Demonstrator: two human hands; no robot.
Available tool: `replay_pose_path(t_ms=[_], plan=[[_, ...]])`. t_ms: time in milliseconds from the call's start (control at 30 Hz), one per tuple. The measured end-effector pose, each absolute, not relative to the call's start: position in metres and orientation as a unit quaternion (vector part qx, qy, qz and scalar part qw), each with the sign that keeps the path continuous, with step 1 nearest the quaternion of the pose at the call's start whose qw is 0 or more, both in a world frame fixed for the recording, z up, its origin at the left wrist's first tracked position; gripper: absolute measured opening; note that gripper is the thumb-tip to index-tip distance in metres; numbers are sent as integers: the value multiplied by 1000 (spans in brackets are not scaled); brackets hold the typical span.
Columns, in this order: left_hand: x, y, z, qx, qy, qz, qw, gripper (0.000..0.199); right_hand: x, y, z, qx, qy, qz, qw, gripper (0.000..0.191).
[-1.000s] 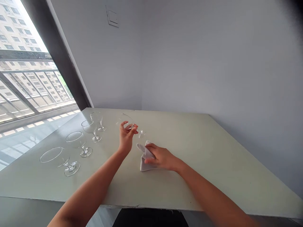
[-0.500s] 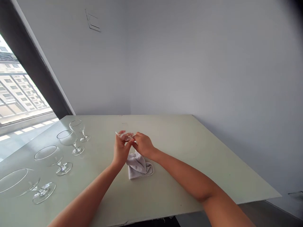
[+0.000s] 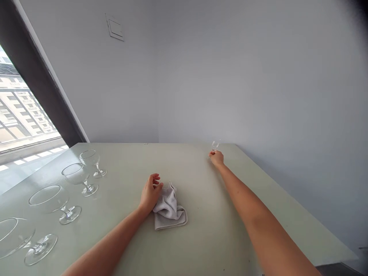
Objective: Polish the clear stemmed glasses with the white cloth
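Note:
At the far side of the table, my right hand (image 3: 217, 157) is closed on a small clear stemmed glass (image 3: 215, 145). The glass's bowl shows above the fingers, while its stem and foot are hidden by them. My left hand (image 3: 151, 193) rests by the left edge of a crumpled light grey cloth (image 3: 169, 211). Its fingers are loosely bent and apart, with nothing between them. The cloth lies in a heap on the table, with a flat folded edge towards me.
Several clear stemmed glasses stand in a row along the left side of the pale table (image 3: 212, 230); one glass (image 3: 89, 158) is the farthest and another glass (image 3: 17, 237) is cut off at the frame's edge. Grey walls (image 3: 244, 76) rise behind and to the right.
My right hand has carried the glass from the middle, where both hands held it, to the far right. My left hand has let go of it and come down beside the cloth.

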State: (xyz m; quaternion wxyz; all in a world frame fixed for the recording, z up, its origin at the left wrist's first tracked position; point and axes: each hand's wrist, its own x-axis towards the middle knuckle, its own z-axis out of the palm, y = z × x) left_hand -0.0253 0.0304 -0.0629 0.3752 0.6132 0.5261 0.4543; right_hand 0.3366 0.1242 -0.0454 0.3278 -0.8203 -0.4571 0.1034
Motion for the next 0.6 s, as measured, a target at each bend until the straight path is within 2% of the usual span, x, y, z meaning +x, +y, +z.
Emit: replay_pose_path(t_ms=[200,333,467,600], plan=[[-25,31,-62,612,523,452,383,27,403,108,-47,-875,-353,77,322,30],[-25,32,-65,605,523,459,386,26,426,98,-52,-889,-311,55,330,22],[-24,31,-67,603,518,464,391,25,432,92,-55,-882,-304,32,359,8],[-23,28,-63,558,514,517,397,30,423,79,-53,-855,-320,31,406,12]])
